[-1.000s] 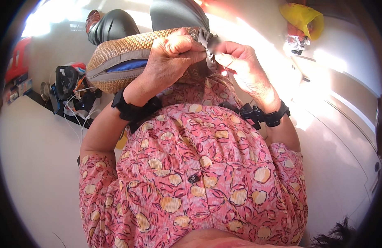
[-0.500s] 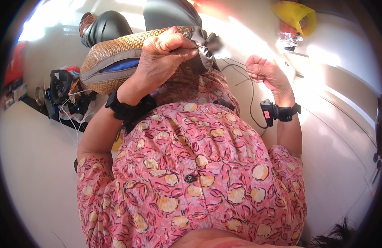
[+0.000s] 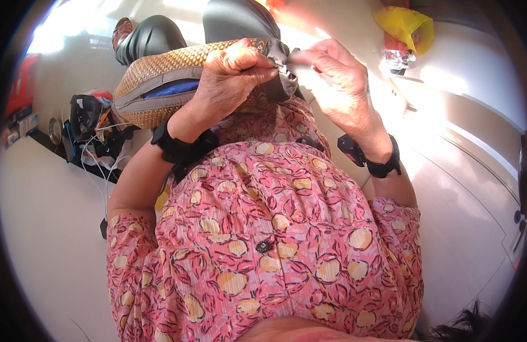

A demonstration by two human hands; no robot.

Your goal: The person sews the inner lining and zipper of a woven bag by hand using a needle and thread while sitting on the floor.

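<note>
Head view, looking down. A woven tan cushion (image 3: 155, 67) lay on its side across the lap, between a pink patterned garment (image 3: 263, 216) and dark-clad legs (image 3: 240, 23). Along its near side, a gray-edged slit stood parted, exposing a blue filling (image 3: 171, 88). The left hand (image 3: 234, 73) was closed, thumb and index finger pinching gathered gray fabric (image 3: 287, 80) at the cushion's right end. The right hand (image 3: 340, 80) was raised just beside that fabric, its fingers bent and their tips blurred; whether they gripped anything could not be told. Black bands, the left one (image 3: 180, 145) and the right one (image 3: 383, 162), encircled both wrists. To the left on the pale floor (image 3: 52, 228) were a cluster of dark objects with white cables (image 3: 98, 128) and, farther out, a red object (image 3: 23, 85). A yellow bag (image 3: 409, 27) sat at the upper right, well apart from the hands.
</note>
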